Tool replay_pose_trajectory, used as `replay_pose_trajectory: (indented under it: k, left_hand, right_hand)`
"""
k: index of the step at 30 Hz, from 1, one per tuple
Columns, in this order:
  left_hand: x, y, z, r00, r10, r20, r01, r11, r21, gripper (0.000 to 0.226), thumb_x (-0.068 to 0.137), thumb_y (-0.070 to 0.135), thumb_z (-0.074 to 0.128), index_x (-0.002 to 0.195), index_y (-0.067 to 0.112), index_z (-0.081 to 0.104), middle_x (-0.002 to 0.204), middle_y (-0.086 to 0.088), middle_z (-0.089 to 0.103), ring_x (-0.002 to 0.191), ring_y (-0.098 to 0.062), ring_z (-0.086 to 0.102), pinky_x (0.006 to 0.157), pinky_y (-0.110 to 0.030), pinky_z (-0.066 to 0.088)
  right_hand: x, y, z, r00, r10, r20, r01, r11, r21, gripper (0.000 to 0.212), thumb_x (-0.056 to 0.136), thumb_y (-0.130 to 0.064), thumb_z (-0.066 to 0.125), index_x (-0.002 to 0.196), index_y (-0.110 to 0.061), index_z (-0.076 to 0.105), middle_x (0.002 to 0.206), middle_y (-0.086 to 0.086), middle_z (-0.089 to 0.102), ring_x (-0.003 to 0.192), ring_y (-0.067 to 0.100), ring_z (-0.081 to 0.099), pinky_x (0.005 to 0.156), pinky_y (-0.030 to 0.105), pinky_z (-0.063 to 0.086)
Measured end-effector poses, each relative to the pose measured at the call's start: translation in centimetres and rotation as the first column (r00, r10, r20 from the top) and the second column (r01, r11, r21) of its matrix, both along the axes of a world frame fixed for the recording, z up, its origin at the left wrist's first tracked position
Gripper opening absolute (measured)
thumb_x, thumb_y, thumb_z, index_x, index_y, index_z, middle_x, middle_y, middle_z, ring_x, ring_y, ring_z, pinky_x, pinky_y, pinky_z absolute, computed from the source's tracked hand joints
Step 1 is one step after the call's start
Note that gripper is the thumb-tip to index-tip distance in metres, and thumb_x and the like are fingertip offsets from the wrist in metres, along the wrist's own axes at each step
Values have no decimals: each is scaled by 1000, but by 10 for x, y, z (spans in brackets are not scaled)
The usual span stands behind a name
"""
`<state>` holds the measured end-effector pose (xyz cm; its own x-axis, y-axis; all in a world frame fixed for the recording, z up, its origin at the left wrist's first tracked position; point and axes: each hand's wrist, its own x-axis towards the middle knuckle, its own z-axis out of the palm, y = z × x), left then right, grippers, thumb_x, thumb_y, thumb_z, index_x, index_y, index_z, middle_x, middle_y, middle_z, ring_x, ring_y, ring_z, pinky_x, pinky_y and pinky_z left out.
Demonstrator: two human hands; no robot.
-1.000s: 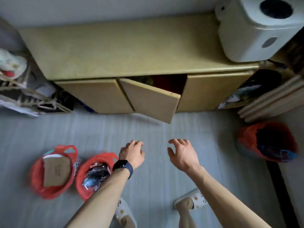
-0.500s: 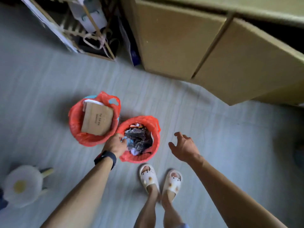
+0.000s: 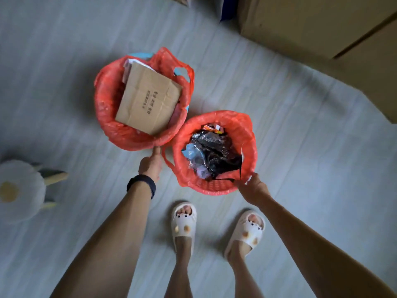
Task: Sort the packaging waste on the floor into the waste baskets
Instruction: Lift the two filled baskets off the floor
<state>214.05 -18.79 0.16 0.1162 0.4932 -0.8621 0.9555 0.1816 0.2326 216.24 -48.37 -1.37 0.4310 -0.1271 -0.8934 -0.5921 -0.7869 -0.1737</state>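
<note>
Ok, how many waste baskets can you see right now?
2. The cardboard basket sits upper left; the wrapper basket touches it lower right, the right hand pinching its rim. Others may lie outside the frame.

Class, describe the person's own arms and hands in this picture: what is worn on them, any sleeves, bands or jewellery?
Both the left arm and the right arm are bare, with no sleeves in view. A black wristband, like a watch or fitness band, circles the left wrist. The right hand and left hand show no gloves, and no rings can be made out.
</note>
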Motion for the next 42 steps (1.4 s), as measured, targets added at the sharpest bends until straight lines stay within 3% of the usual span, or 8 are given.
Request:
replay_pose_trajectory:
  k: [4,7,11,15,21,30,37,42]
  left_hand:
    - [12,13,-31,953,269,142,-238,949,-206,75,92,69,39,140,13,49,137,-6,56,125,-25,54,93,-39,44]
    - [18,23,-39,875,427,229,-372,895,-245,52,94,50,51,132,14,55,136,-5,58,126,-23,56,81,-31,49]
    - [23,28,-20,814,502,292,-454,864,-220,8,85,21,53,83,17,59,83,2,68,113,-24,63,67,-25,53]
    - [16,18,17,845,445,296,-416,895,-161,20,83,17,60,102,10,64,99,-7,72,90,-17,72,65,-26,58]
    - [2,-50,84,931,263,252,-220,957,-186,8,81,17,66,88,14,65,101,-11,70,94,-21,69,69,-29,57]
    - [-22,-191,267,918,-151,366,269,916,-298,12,82,14,62,92,8,65,96,-17,69,81,-28,68,60,-31,56]
    - [-88,-292,434,700,-464,543,651,728,-216,24,51,18,64,72,7,63,71,-14,63,67,-27,61,70,-41,58]
    - [-160,-344,467,494,-678,544,846,519,-121,43,33,33,63,69,10,68,77,-14,71,83,-32,72,83,-49,59]
  right_hand:
    - [-12,17,-45,907,-418,49,416,908,54,31,91,-24,60,115,-5,59,87,11,68,67,28,70,57,41,62]
    - [-23,23,-52,847,-515,131,513,857,52,23,92,-12,56,114,-5,59,92,15,65,66,30,69,39,38,56]
    - [-38,11,-39,876,-434,209,456,887,-68,27,84,-14,50,109,-8,59,95,17,67,69,31,69,44,35,58]
    - [-60,-28,4,841,-474,262,522,838,-159,27,77,-20,48,101,-13,57,84,13,68,74,35,69,66,47,61]
    - [-108,-111,88,709,-613,349,689,706,-162,25,64,-18,45,83,-7,58,70,13,70,60,36,70,63,50,61]
    - [-248,-185,306,144,-855,499,986,169,6,29,72,-22,51,93,-16,69,66,5,73,51,29,70,68,37,61]
    - [-426,-181,463,-448,-744,495,892,-339,297,22,79,-11,50,80,-13,72,73,7,73,58,31,72,67,44,63]
    - [-558,-139,524,-687,-550,475,726,-551,412,22,85,-7,50,78,-14,70,89,8,72,61,28,73,73,47,62]
